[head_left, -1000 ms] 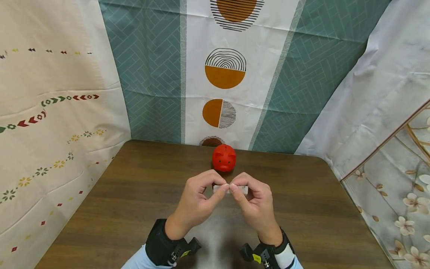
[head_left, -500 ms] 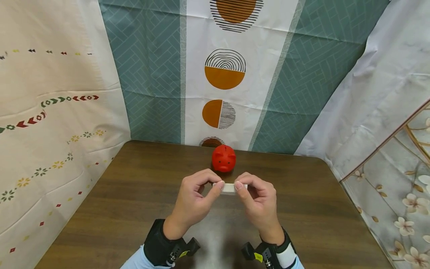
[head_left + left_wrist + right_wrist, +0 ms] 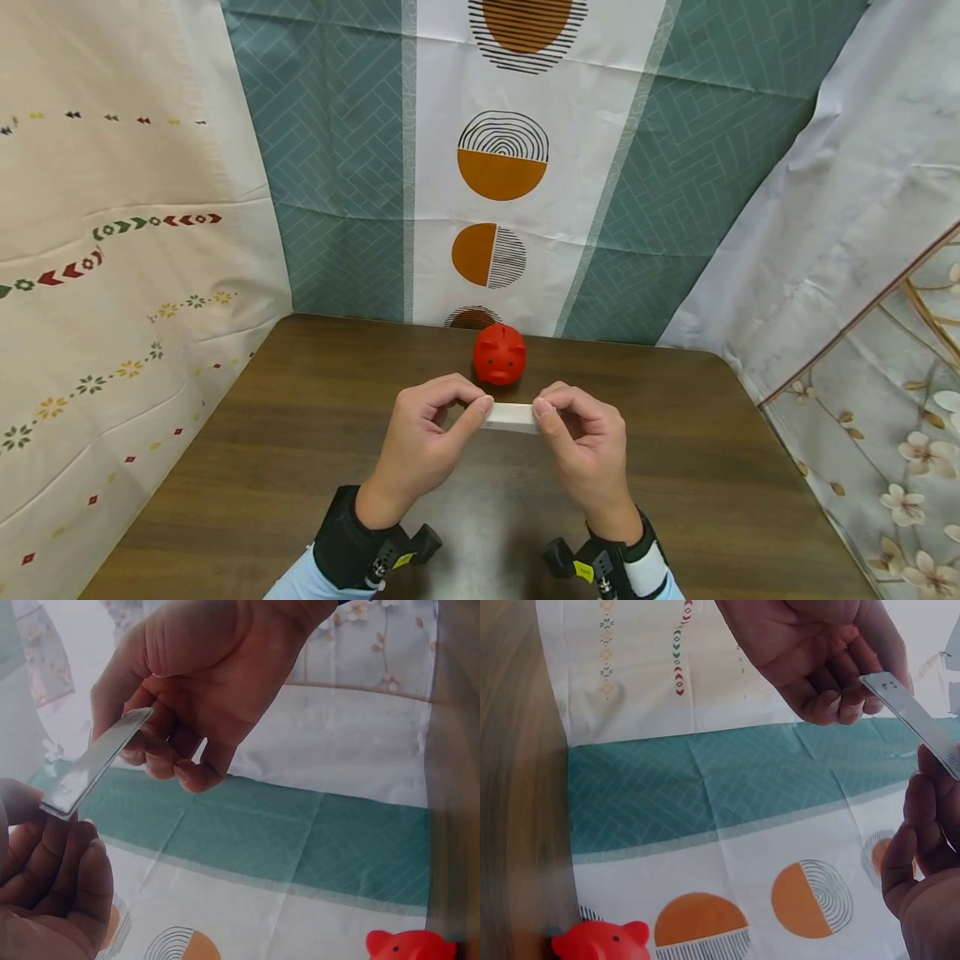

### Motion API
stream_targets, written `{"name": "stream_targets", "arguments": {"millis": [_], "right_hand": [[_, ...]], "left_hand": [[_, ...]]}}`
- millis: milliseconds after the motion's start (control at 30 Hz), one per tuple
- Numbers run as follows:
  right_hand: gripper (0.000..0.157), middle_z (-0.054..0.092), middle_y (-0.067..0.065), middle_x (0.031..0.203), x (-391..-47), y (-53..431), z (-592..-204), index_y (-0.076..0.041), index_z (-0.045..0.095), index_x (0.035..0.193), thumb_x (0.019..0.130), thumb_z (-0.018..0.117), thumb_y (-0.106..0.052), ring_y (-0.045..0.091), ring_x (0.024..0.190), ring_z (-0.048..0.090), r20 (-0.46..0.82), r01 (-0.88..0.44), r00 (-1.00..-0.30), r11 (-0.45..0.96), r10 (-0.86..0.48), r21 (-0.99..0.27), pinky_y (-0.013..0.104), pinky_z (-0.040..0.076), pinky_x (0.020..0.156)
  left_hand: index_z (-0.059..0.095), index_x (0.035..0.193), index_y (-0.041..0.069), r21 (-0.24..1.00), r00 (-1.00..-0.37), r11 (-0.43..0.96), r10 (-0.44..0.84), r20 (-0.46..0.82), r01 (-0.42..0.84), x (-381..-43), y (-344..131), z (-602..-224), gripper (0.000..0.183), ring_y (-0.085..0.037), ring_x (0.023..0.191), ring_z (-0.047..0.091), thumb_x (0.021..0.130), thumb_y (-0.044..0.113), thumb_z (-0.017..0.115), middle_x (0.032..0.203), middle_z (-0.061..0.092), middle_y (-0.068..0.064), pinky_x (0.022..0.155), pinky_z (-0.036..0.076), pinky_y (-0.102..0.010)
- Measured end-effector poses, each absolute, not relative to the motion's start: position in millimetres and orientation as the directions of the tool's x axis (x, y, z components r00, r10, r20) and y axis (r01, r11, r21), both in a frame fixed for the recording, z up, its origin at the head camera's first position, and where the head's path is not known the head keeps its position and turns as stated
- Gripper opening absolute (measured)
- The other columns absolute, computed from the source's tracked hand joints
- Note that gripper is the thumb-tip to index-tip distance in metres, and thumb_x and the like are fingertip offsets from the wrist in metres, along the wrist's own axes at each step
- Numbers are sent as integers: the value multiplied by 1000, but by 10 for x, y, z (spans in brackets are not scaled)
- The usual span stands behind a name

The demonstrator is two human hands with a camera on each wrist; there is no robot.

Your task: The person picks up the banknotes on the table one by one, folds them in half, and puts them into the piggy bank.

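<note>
A narrow, pale folded strip of paper (image 3: pixel 512 418) stretches level between the two hands, above the table. Thumb and fingers of my left hand (image 3: pixel 423 442) pinch its left end, and my right hand (image 3: pixel 588 450) pinches the right end the same way. In the left wrist view the strip (image 3: pixel 94 765) appears flat with layered edges and a small faint print near one end. The right wrist view shows the strip (image 3: pixel 911 716) with small dark marks at one end. Just beyond the hands, a red piggy bank (image 3: pixel 499 355) stands facing me, a slot on its top.
The brown wooden table (image 3: pixel 300 433) extends to both sides of the hands. Behind it hangs a teal and white curtain (image 3: pixel 337 167) with orange circles. A cream patterned cloth (image 3: pixel 112 333) hangs on the left, a floral one (image 3: pixel 900 467) on the right.
Both hands have slid apart along the strip, from thumbs meeting at its middle to its two ends, uncovering more of it. The piggy bank has stayed put.
</note>
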State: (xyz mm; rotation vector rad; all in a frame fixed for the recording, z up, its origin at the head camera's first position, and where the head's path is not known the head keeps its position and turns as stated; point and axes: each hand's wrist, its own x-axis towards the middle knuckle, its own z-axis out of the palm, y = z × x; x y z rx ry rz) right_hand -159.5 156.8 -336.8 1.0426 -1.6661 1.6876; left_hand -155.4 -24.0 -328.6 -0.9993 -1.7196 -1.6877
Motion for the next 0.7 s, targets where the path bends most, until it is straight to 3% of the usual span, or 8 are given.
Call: {"name": "stream_targets", "arguments": {"millis": [200,367,567,700], "right_hand": [[5,55,11,73,-1597,1580,-3373,5,62,86,88,58,6,18,64,48,820,-818,-558,-82,-126,-569,24,41,49],[4,57,12,75,-1604,1586,-3384,7,61,91,88,60,4,17,64,49,819,-821,-565,-32,-105,-570,21,43,51],[21,61,15,82,-1640,1610,-3340,8,60,100,82,69,3,22,71,54,874,-883,-455,-39,-171,-468,24,51,61],[23,62,18,85,-1656,1632,-3311,8,65,99,77,71,9,27,74,55,881,-894,-427,-48,-202,-445,28,53,67]], "left_hand": [[63,80,0,595,-586,-48,129,800,802,-1556,-248,-3282,17,-16,65,53,79,-17,60,74,59,-7,58,50,-27],[63,81,1,627,-621,-18,118,775,779,-1548,-251,-3278,17,-16,64,52,81,-16,60,73,59,-7,59,50,-28],[66,86,0,695,-697,52,68,714,717,-1535,-273,-3277,11,-17,64,53,83,-10,63,75,61,-5,58,51,-30],[64,98,-1,677,-674,13,117,730,736,-1552,-308,-3263,25,-20,66,54,77,-13,69,77,60,-7,60,51,-29]]}}
